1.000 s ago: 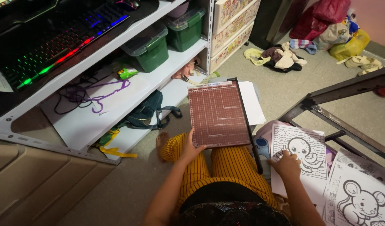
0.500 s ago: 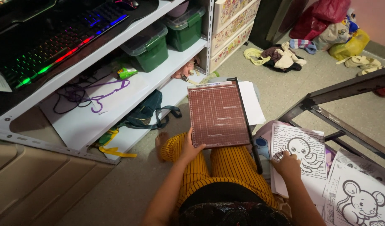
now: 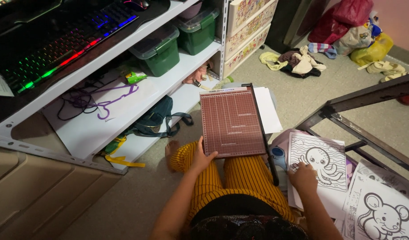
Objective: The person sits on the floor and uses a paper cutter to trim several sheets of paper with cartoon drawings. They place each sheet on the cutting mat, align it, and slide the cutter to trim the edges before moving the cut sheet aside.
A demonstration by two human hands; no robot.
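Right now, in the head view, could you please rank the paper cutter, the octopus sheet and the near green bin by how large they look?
1. Paper cutter, largest.
2. Octopus sheet.
3. Green bin, smallest, though it sits farther from the camera, so its true size is unsure.

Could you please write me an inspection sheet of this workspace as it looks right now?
Surface: speckled floor; the person sits on it, legs in yellow striped trousers.
Job's things: brown paper cutter across the lap, white sheets under its far end; octopus colouring page on a stack at the right.
Clutter: mouse colouring page, clothes heap, bags by the wall.
Hands: left hand grips the cutter's near left corner; right hand rests on the octopus page.
Cables: purple cord loose on the shelf.
Surroundings: white shelving with green bins, lit keyboard, dark metal frame.
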